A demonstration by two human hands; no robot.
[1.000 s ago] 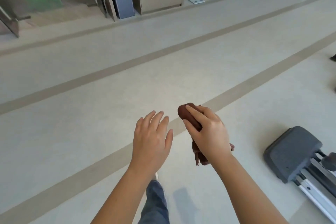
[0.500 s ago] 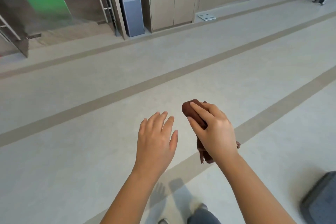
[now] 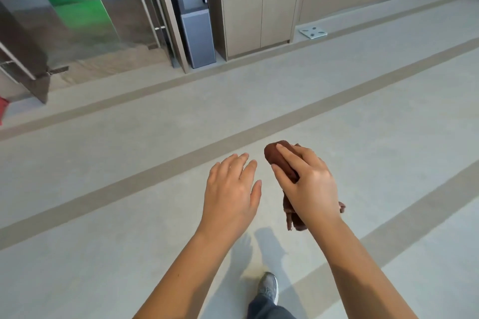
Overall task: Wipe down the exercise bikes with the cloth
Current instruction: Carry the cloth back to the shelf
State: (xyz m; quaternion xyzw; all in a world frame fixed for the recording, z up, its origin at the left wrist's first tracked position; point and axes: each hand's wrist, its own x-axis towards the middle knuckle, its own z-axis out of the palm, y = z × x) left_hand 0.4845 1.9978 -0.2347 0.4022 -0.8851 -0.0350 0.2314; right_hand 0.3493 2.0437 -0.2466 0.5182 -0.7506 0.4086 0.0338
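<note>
The right hand (image 3: pixel 308 184) grips the cloth (image 3: pixel 275 154), fingers and thumb curled round it. The dark brown cloth is bunched into a roll. Its rounded end sticks out past the fingertips on the far side, and a loose tail hangs below the wrist. The left hand (image 3: pixel 230 189) is just beside it on the left and apart from it. It is palm down, with relaxed, nearly straight fingers, and holds nothing. Both hands hang in the air over the floor (image 3: pixel 103 189) and touch no surface.

Below them, at the near edge, a grey shoe (image 3: pixel 268 287) and a dark trouser leg show, with the arms' shadows on the pale floor. Darker stripes (image 3: pixel 155 171) run across the floor from near left to far right. Far off, against the wall, a grey water dispenser (image 3: pixel 193 15) stands just left of a beige bin cabinet (image 3: pixel 259 13) with two openings. A small flat scale (image 3: pixel 312 32) lies on the floor to the right of the cabinet. A glass door with a green panel (image 3: pixel 75 2) is at the far left.

No exercise bike is in view, so the frame does not show how many have been wiped. The cloth is in hand and ready, but no wiping is under way. By my reading the person is walking between machines or towards one. What is left is to reach a bike and run the cloth over its surfaces.
</note>
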